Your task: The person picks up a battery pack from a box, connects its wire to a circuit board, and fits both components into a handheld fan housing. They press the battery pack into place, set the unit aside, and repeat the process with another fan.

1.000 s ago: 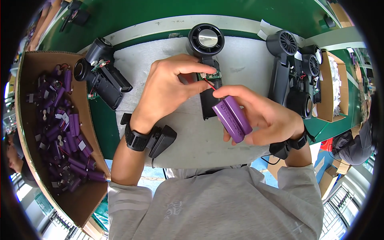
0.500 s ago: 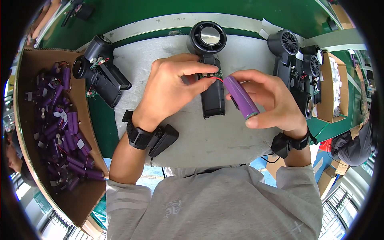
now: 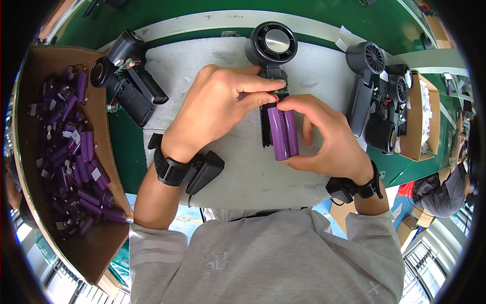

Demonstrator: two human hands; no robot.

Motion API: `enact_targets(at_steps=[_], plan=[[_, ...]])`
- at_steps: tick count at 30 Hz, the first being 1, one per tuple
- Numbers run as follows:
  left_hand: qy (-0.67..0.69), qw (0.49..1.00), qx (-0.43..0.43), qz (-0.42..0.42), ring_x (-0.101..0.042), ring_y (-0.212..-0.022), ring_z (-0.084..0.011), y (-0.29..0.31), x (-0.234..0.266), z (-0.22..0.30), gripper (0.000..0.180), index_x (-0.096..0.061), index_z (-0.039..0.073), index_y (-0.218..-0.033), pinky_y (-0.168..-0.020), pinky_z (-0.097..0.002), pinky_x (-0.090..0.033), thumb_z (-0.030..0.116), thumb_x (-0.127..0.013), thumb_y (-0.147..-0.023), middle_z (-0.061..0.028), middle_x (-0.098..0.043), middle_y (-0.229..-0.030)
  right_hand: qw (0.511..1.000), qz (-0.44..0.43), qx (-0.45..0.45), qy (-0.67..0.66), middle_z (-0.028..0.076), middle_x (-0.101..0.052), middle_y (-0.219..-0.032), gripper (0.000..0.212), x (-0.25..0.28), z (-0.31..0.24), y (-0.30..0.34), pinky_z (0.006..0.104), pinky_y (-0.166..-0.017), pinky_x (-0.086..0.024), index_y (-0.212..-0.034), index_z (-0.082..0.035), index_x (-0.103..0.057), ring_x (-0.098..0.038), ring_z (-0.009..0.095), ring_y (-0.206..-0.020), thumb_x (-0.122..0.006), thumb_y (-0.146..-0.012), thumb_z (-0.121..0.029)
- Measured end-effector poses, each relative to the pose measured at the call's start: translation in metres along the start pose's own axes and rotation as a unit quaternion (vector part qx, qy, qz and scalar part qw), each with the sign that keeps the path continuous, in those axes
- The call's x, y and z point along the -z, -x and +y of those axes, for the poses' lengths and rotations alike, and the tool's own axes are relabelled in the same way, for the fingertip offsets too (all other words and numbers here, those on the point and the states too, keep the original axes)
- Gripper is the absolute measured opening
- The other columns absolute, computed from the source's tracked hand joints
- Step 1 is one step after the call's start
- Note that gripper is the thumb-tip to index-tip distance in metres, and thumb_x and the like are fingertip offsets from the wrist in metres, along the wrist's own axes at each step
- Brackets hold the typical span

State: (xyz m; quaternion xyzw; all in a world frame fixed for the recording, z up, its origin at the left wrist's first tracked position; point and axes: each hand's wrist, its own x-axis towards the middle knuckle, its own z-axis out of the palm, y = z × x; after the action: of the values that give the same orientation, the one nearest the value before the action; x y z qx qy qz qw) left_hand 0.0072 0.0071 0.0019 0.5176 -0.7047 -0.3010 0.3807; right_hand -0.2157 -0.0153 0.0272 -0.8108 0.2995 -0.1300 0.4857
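Note:
A black handheld fan [image 3: 273,43] lies in front of me, its handle [image 3: 266,129] opened up. The thumb and forefinger of my left hand [image 3: 215,104] are closed about the small green circuit board [image 3: 285,91] near the handle's top. Short red wires [image 3: 276,99] show by the thumb tip; the exact grip is partly hidden. My right hand [image 3: 331,139] holds a purple battery pack [image 3: 283,134] of two cells side by side, fingers at its upper end and thumb at its lower end. The pack lies over the handle and hides part of it.
On the left stands a cardboard box [image 3: 109,167] of many purple battery packs. Another opened black fan [image 3: 136,91] lies beside it. Several black fans [image 3: 367,58] lie at the right, next to a small carton [image 3: 417,119]. A white foam mat [image 3: 243,172] covers the work area.
My right hand has brought the battery pack left over the handle and turned it more upright, so both cells show. My left hand stays at the circuit board. The view has shifted slightly.

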Motion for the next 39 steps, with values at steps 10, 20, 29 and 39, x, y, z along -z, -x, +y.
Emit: enact_targets(at_steps=[10,20,29,39], plan=[[-0.038,0.997,-0.063,-0.018,-0.065,-0.073,-0.0334,0.000,0.002,-0.004,0.031,-0.071,0.010,-0.110,-0.063,-0.0333,-0.050,0.005,-0.072,-0.080,-0.0154,-0.068,-0.084,0.984,0.073,0.118,0.113,0.012,-0.056,-0.124,0.071,-0.010,0.008,-0.004,0.0332,-0.075,-0.056,-0.124,-0.005,-0.058,-0.064,0.023,-0.085,-0.083,-0.058,-0.003],[-0.034,0.997,-0.062,-0.009,-0.065,-0.074,-0.0360,-0.001,0.003,-0.001,0.025,-0.073,0.009,-0.104,-0.066,-0.0397,-0.053,0.007,-0.070,-0.080,-0.0192,-0.067,-0.086,0.983,0.079,0.111,0.122,0.014,-0.054,-0.127,0.063,-0.010,0.007,0.000,0.0353,-0.085,-0.055,-0.117,-0.002,-0.062,-0.063,0.027,-0.098,-0.085,-0.058,-0.003],[-0.042,0.994,-0.101,-0.001,-0.065,-0.074,-0.0357,-0.001,0.003,-0.005,0.027,-0.072,0.009,-0.106,-0.067,-0.0402,-0.053,0.004,-0.068,-0.080,-0.0189,-0.067,-0.087,0.967,0.110,0.148,0.177,0.015,-0.057,-0.128,0.052,-0.013,0.007,0.002,0.0340,-0.080,-0.056,-0.105,-0.002,-0.069,-0.063,0.025,-0.094,-0.085,-0.055,-0.003],[-0.017,0.998,-0.061,-0.010,-0.064,-0.069,-0.0334,-0.002,0.004,0.001,0.022,-0.073,0.009,-0.103,-0.062,-0.0378,-0.051,0.006,-0.068,-0.082,-0.0144,-0.068,-0.082,0.960,0.126,0.126,0.218,0.015,-0.059,-0.127,0.049,-0.021,0.000,0.004,0.0326,-0.076,-0.056,-0.103,-0.005,-0.070,-0.064,0.024,-0.089,-0.085,-0.056,-0.003]])
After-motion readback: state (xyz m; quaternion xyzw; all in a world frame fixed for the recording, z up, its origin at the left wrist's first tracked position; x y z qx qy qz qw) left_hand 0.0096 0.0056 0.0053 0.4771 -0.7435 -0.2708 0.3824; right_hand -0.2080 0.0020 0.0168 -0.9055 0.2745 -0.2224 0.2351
